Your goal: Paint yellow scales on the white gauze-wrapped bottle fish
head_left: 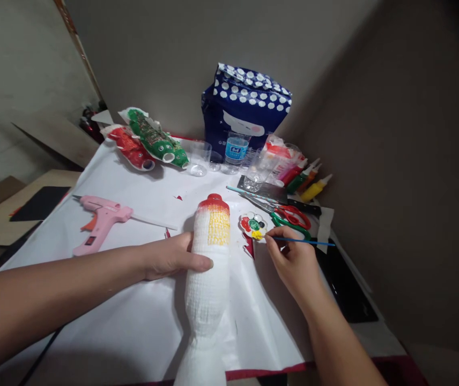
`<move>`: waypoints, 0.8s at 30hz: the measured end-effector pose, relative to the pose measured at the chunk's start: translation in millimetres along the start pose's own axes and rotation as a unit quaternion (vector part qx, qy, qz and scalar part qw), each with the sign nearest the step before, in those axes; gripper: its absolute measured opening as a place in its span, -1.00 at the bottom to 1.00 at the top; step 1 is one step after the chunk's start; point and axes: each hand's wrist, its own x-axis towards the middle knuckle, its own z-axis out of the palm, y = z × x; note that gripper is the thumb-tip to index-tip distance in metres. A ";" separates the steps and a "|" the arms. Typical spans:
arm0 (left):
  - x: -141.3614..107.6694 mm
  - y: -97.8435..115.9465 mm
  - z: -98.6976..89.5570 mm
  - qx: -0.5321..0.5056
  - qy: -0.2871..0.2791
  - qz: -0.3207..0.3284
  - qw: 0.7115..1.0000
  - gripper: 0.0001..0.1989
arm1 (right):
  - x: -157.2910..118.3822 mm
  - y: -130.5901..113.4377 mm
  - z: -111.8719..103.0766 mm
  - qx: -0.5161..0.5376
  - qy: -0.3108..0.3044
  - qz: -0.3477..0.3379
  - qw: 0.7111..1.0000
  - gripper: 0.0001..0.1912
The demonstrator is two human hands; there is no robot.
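Note:
A white cloth-wrapped bottle shape (208,289) has a red top and a yellow painted patch below it. My left hand (175,256) is closed round its left side, the thumb across the front. Pinched between the fingers of my right hand (294,260) is a thin blue paintbrush (313,242). Its tip touches the yellow paint on a small flower-shaped palette (247,217), which also holds red, green and black paint. The palette lies on the white-covered table (133,311), to the right of the bottle shape.
A pink glue gun (104,217) lies left. Green and red painted fish (153,136) sit at the back left, clear cups (199,161) and a blue bag (247,107) behind. Scissors (294,217), paint bottles (313,187) and a black tablet-like object (346,284) are on the right.

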 end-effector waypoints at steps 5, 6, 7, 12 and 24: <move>-0.1 -1.1 0.0 0.001 -0.009 0.018 1.000 -0.24 | -0.5 -1.0 -0.5 -0.011 -0.005 -0.008 1.000 -0.85; -0.1 -1.3 -0.2 0.001 -0.010 0.018 1.000 -0.25 | -0.5 -1.3 -0.3 -0.012 -0.005 -0.008 1.000 -0.85; -0.1 -1.4 -0.4 0.001 -0.009 0.017 1.000 -0.25 | -0.5 -1.5 -0.1 -0.011 -0.003 -0.009 1.000 -0.85; -0.2 -0.4 -0.5 0.000 -0.008 0.011 1.000 -0.25 | 1.0 -3.0 0.0 0.003 0.015 -0.011 1.000 -0.86; -4.8 3.1 5.4 -0.004 0.024 -0.010 1.000 -0.37 | -47.2 -76.7 -2.3 0.228 0.112 -0.043 0.966 -0.95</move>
